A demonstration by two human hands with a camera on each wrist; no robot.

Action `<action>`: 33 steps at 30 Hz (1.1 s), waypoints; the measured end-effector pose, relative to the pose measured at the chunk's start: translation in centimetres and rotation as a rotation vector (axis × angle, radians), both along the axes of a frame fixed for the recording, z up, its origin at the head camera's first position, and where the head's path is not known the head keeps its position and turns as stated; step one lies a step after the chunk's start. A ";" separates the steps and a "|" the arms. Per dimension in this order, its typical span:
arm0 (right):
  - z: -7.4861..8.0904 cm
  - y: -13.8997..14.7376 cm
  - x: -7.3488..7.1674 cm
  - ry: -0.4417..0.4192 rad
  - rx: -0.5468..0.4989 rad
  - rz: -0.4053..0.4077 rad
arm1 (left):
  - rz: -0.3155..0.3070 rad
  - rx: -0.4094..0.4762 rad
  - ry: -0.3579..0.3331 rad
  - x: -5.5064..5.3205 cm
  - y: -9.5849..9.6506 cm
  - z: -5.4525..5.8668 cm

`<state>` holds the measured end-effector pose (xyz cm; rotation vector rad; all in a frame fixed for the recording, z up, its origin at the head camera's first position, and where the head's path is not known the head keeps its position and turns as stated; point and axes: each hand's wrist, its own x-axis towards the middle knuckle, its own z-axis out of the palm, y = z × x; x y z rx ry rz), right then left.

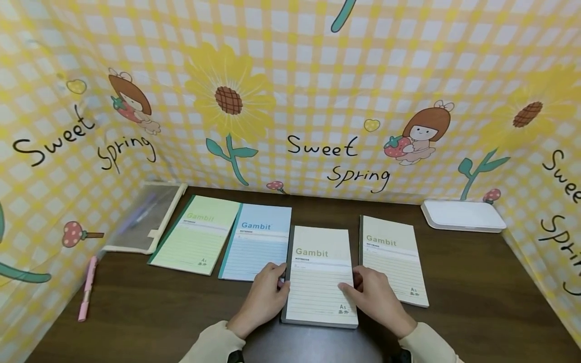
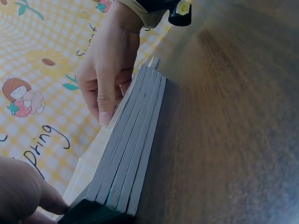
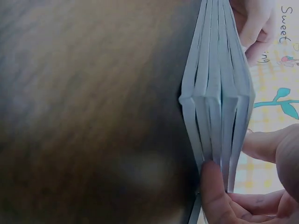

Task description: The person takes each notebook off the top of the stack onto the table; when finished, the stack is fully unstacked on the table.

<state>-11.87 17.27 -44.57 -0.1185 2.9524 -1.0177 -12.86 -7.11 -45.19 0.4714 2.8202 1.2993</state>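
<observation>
Between my hands lies a stack of several notebooks (image 1: 320, 277), a cream "Gambit" cover with a dark spine on top. The left wrist view shows the stack's page edges (image 2: 128, 140) standing in layers, slightly uneven. My left hand (image 1: 265, 297) holds the stack at its spine side, fingers bent, the thumb by the edge. My right hand (image 1: 379, 297) grips the opposite side, its thumb on the top cover. In the right wrist view a fingertip of the right hand (image 3: 217, 191) presses the page edges. Some left-hand fingers are hidden.
A green notebook (image 1: 197, 234) and a blue notebook (image 1: 258, 242) lie left of the stack; another cream notebook (image 1: 392, 259) lies to the right. Farther out are a mesh pouch (image 1: 145, 217), a pink pen (image 1: 88, 288) and a white case (image 1: 463, 216). Patterned cloth (image 1: 317, 101) walls the table.
</observation>
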 end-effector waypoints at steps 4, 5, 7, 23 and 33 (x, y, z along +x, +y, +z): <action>-0.1 0.3 0.0 -0.011 -0.011 0.004 | 0.000 0.006 0.012 0.1 0.1 0.0; -0.1 0.3 0.0 -0.014 -0.012 0.007 | 0.001 0.008 0.014 0.1 0.1 0.0; -0.1 0.3 0.0 -0.016 -0.010 0.008 | 0.005 0.013 0.012 0.1 0.2 0.0; -0.1 0.3 0.0 -0.023 -0.029 0.014 | 0.084 0.107 0.005 -0.5 0.7 0.7; -0.2 0.5 0.0 -0.034 -0.035 0.015 | 0.049 0.362 -0.360 -1.4 0.0 1.7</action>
